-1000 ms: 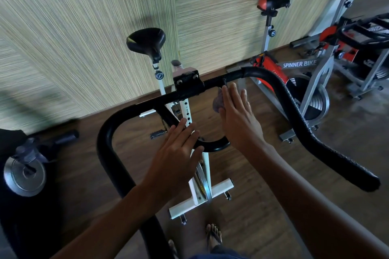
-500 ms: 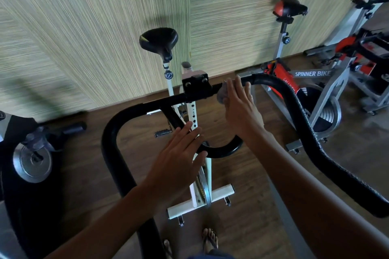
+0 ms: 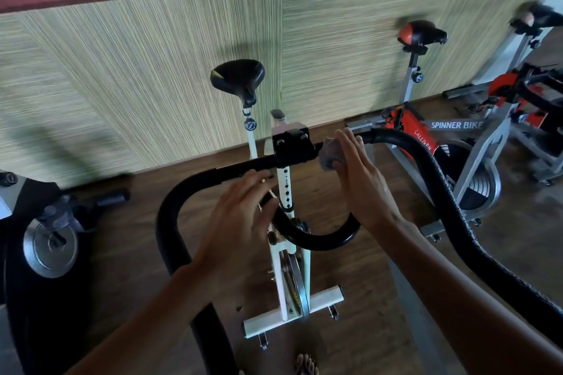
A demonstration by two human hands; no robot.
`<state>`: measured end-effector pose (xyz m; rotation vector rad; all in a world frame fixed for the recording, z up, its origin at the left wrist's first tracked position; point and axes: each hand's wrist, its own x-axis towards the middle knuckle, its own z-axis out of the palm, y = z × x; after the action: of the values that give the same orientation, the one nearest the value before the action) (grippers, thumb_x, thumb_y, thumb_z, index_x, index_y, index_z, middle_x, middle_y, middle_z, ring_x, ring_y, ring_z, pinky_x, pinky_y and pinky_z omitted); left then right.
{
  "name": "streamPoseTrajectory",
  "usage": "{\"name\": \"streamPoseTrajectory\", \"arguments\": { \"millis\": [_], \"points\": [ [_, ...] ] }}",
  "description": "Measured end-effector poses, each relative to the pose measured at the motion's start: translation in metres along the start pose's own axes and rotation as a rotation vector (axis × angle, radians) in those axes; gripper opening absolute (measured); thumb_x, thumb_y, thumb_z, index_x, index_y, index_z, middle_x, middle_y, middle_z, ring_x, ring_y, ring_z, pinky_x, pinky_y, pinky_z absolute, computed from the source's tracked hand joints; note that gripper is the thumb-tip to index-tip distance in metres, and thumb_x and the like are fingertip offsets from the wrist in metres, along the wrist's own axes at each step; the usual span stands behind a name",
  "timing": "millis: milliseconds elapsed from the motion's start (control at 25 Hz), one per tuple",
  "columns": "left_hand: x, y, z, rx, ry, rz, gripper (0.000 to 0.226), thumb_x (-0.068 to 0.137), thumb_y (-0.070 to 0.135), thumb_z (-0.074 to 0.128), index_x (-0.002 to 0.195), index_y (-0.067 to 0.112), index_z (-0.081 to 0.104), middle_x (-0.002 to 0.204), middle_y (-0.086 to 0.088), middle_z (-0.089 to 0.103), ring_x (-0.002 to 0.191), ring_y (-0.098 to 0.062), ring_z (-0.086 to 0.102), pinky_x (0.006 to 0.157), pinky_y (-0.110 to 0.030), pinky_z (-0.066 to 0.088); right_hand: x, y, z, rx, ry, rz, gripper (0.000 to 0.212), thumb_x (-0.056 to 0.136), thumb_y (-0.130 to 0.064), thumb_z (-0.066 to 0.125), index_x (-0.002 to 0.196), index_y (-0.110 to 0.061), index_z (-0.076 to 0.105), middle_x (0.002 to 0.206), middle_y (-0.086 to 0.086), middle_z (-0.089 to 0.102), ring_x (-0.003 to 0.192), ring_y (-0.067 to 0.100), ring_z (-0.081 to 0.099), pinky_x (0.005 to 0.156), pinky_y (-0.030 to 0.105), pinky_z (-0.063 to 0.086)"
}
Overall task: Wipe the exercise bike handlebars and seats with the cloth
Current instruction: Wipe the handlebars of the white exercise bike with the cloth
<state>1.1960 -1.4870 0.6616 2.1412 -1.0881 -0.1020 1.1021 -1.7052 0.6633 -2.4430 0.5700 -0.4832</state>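
A white exercise bike stands in front of me with a black handlebar [image 3: 170, 210] that loops out to both sides. Its black seat [image 3: 239, 77] is beyond, near the wall. My right hand [image 3: 361, 179] presses a small grey cloth [image 3: 330, 154] with straight fingers against the crossbar, just right of the black centre clamp [image 3: 292, 146]. My left hand [image 3: 240, 222] lies flat, fingers extended, over the inner curved bar left of the white stem. It holds nothing.
A red and grey bike marked SPINNER BIKE [image 3: 457, 125] stands at the right, with a red-tipped seat [image 3: 422, 33]. Another bike [image 3: 536, 91] is at the far right. A black machine with a metal disc [image 3: 50, 245] stands at left. A striped wall panel runs behind.
My right hand with the cloth has slid a little up onto the crossbar by the clamp. My left hand moved up and left over the inner bar. The camera shifted.
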Motion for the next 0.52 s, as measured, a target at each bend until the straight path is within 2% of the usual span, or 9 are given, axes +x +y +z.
{"name": "streamPoseTrajectory", "arguments": {
  "millis": [40, 80, 160, 240, 320, 440, 520],
  "points": [
    [0.006, -0.008, -0.005, 0.014, 0.039, -0.010, 0.047, 0.101, 0.043, 0.044, 0.136, 0.016, 0.060, 0.145, 0.004, 0.052, 0.139, -0.010, 0.039, 0.115, -0.029, 0.029, -0.002, -0.005, -0.001, 0.016, 0.005, -0.025, 0.047, 0.104, -0.008, 0.049, 0.150, -0.009, 0.037, 0.163, 0.006, 0.030, 0.151, 0.028, 0.026, 0.105, 0.034, 0.036],
    [0.012, -0.017, -0.010, 0.052, 0.072, -0.007, 0.048, 0.101, 0.045, 0.042, 0.134, 0.015, 0.061, 0.142, 0.003, 0.054, 0.136, -0.012, 0.042, 0.114, -0.029, 0.030, 0.000, -0.011, -0.001, 0.024, 0.003, -0.051, 0.044, 0.104, -0.010, 0.050, 0.147, -0.009, 0.041, 0.163, 0.007, 0.031, 0.151, 0.027, 0.026, 0.104, 0.035, 0.038],
    [0.019, -0.037, -0.014, 0.138, 0.094, -0.002, 0.051, 0.101, 0.046, 0.038, 0.133, 0.014, 0.061, 0.140, 0.000, 0.056, 0.134, -0.018, 0.046, 0.114, -0.039, 0.035, 0.009, -0.018, 0.008, -0.002, -0.016, -0.069, 0.041, 0.104, -0.012, 0.050, 0.145, -0.010, 0.044, 0.163, 0.006, 0.029, 0.152, 0.023, 0.021, 0.110, 0.044, 0.039],
    [0.025, -0.048, -0.015, 0.180, 0.062, -0.017, 0.053, 0.101, 0.046, 0.036, 0.136, 0.013, 0.058, 0.141, -0.003, 0.056, 0.136, -0.023, 0.045, 0.113, -0.050, 0.036, 0.019, -0.024, 0.021, -0.066, -0.056, 0.003, 0.045, 0.105, -0.008, 0.046, 0.149, -0.012, 0.041, 0.165, 0.004, 0.024, 0.153, 0.019, 0.016, 0.113, 0.048, 0.038],
    [0.028, -0.050, -0.011, 0.219, 0.032, -0.018, 0.055, 0.100, 0.047, 0.034, 0.137, 0.012, 0.057, 0.142, -0.005, 0.055, 0.138, -0.025, 0.043, 0.114, -0.055, 0.033, 0.025, -0.034, 0.035, -0.108, -0.075, 0.109, 0.049, 0.104, -0.003, 0.040, 0.152, -0.012, 0.034, 0.167, 0.005, 0.021, 0.154, 0.022, 0.016, 0.111, 0.049, 0.039],
    [0.027, -0.051, -0.006, 0.261, 0.014, -0.012, 0.058, 0.099, 0.049, 0.029, 0.140, 0.016, 0.053, 0.145, -0.002, 0.053, 0.141, -0.021, 0.042, 0.121, -0.053, 0.022, 0.027, -0.051, 0.045, -0.107, 0.042, 0.179, 0.042, 0.106, -0.008, 0.037, 0.148, -0.010, 0.037, 0.159, 0.010, 0.036, 0.146, 0.030, 0.037, 0.100, 0.047, 0.047],
    [0.027, -0.053, -0.005, 0.262, 0.004, -0.016, 0.060, 0.098, 0.051, 0.027, 0.141, 0.018, 0.052, 0.147, -0.001, 0.052, 0.142, -0.020, 0.041, 0.124, -0.047, 0.016, 0.031, -0.056, 0.042, -0.011, 0.193, 0.236, 0.037, 0.107, -0.016, 0.038, 0.144, -0.012, 0.043, 0.147, 0.012, 0.051, 0.130, 0.031, 0.054, 0.089, 0.041, 0.049]
  ]
}}
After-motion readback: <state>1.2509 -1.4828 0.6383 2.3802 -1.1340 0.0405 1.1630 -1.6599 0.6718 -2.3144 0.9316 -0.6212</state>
